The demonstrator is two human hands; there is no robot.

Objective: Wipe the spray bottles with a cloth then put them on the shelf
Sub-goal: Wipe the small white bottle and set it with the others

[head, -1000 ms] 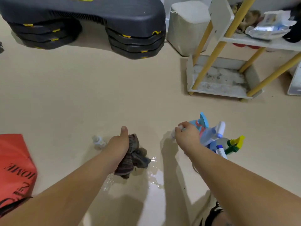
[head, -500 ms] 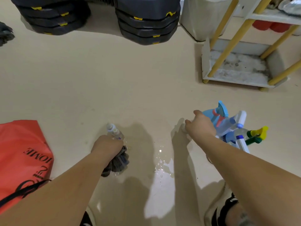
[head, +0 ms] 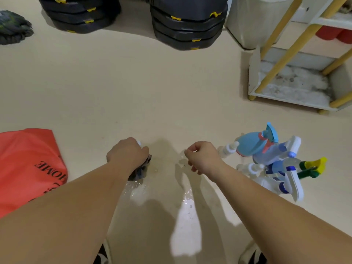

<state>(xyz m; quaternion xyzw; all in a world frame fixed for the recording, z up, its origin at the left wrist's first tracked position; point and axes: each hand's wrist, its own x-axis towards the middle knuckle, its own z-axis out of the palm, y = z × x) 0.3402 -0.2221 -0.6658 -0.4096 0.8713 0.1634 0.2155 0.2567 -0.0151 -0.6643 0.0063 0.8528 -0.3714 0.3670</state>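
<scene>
My left hand (head: 127,155) grips a dark crumpled cloth (head: 140,171) low on the floor. The white cap of a small clear bottle (head: 139,143) peeks out past its knuckles; the rest of that bottle is hidden. My right hand (head: 203,157) hovers to the right with curled fingers, and I see nothing in it. Just right of it stands a cluster of spray bottles: a small white-capped one (head: 228,148), a blue one (head: 249,143), a clear one with a white trigger (head: 285,180) and one with a green and yellow trigger (head: 312,168). The white shelf with yellow posts (head: 253,92) stands at the far right.
A red bag (head: 28,168) lies at the left. Stacked black step platforms (head: 188,25), a white bin (head: 247,21) and a mop head (head: 13,27) line the far side. Water glistens on the floor (head: 187,204) between my arms.
My left hand with the cloth moved onto the small clear bottle and now covers it. My right hand drew left, away from the bottle cluster. The view tilted down.
</scene>
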